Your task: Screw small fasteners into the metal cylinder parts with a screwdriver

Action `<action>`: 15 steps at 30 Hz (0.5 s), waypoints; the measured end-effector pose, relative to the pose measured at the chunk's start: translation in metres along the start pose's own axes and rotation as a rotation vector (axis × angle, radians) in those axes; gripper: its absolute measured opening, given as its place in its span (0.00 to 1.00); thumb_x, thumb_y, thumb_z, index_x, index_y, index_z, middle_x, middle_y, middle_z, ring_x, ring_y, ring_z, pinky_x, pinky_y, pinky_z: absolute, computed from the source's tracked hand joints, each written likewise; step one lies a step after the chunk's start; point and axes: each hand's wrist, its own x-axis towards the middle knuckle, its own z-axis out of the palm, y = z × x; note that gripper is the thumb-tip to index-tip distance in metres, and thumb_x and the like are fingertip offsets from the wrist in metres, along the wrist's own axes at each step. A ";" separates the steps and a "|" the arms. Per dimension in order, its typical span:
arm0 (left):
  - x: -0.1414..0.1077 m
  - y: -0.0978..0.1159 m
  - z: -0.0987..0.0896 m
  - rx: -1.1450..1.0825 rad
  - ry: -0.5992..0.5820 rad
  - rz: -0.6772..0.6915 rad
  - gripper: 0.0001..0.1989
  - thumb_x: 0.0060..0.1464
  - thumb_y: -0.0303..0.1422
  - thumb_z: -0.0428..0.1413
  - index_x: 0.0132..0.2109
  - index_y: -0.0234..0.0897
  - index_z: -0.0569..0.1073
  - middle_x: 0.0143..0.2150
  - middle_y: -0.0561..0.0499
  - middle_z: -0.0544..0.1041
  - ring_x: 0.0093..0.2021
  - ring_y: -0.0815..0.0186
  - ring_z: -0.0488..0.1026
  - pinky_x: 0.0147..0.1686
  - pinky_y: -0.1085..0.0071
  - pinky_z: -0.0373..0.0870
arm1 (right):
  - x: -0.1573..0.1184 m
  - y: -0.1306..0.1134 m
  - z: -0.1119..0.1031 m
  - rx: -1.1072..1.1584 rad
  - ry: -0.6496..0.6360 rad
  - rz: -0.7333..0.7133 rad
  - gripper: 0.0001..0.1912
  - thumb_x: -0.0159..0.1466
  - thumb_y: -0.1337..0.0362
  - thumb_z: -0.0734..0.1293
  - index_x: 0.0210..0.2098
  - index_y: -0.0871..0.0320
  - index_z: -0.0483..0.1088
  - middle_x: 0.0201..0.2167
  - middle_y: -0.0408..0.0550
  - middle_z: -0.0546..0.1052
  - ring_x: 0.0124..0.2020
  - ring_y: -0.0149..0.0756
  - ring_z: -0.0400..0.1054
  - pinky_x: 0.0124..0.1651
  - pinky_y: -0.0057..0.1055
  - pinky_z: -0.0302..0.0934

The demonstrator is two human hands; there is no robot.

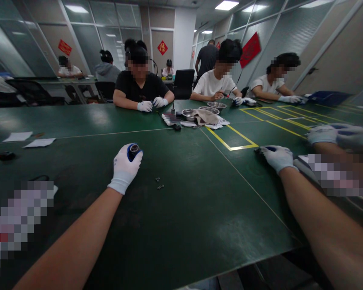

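My left hand [125, 166], in a white glove with blue on the palm side, is closed around a dark, round part with a metallic ring on top [134, 148]. It is held above the green table, ring side up. To the right, my gloved right hand [276, 157] reaches far out, fingers bent over a small dark object [257, 150] at the tabletop. Most of that object is hidden under the fingers. Several tiny metal nuts or rings [160, 187] lie in two small groups on the table, right of and nearer than my left hand.
Metal bowls [189, 114] and a cloth [206, 117] stand mid-table. Yellow tape [242, 147] marks the surface. Co-workers in white gloves sit opposite; another person's gloved hand [322, 134] is close to my right arm. White papers [39, 142] and a dark part [5, 156] lie left.
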 end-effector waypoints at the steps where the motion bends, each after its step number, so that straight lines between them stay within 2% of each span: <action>1: 0.000 0.000 0.000 0.000 -0.002 0.001 0.21 0.54 0.43 0.58 0.51 0.35 0.77 0.49 0.41 0.84 0.50 0.50 0.80 0.57 0.53 0.75 | 0.000 0.000 0.000 -0.004 0.001 0.004 0.20 0.68 0.58 0.67 0.50 0.64 0.82 0.49 0.65 0.82 0.50 0.52 0.73 0.53 0.39 0.66; 5: 0.000 0.000 0.000 -0.003 0.001 0.003 0.21 0.54 0.43 0.58 0.50 0.35 0.77 0.48 0.41 0.84 0.49 0.50 0.81 0.56 0.53 0.75 | -0.003 -0.001 -0.001 -0.006 0.004 -0.002 0.20 0.69 0.58 0.67 0.52 0.66 0.82 0.51 0.67 0.81 0.49 0.50 0.72 0.53 0.38 0.64; 9: 0.000 0.000 0.001 -0.011 0.006 0.007 0.20 0.54 0.42 0.59 0.50 0.35 0.78 0.48 0.41 0.83 0.49 0.50 0.80 0.56 0.53 0.75 | -0.002 0.001 -0.001 -0.001 0.017 -0.027 0.19 0.69 0.59 0.67 0.50 0.64 0.82 0.49 0.65 0.82 0.45 0.46 0.72 0.50 0.36 0.63; 13: 0.001 -0.001 0.001 -0.011 0.006 0.006 0.19 0.54 0.42 0.59 0.50 0.36 0.77 0.47 0.42 0.84 0.49 0.50 0.81 0.56 0.53 0.75 | 0.001 0.005 0.004 -0.010 0.068 -0.072 0.17 0.68 0.59 0.67 0.46 0.64 0.83 0.42 0.63 0.83 0.40 0.46 0.71 0.46 0.37 0.63; 15: 0.001 -0.002 0.001 -0.011 0.009 0.002 0.19 0.54 0.42 0.59 0.50 0.35 0.77 0.47 0.42 0.83 0.49 0.50 0.81 0.56 0.53 0.75 | 0.002 0.006 0.006 -0.021 0.136 -0.130 0.17 0.67 0.60 0.67 0.43 0.65 0.84 0.37 0.62 0.82 0.37 0.46 0.71 0.42 0.38 0.63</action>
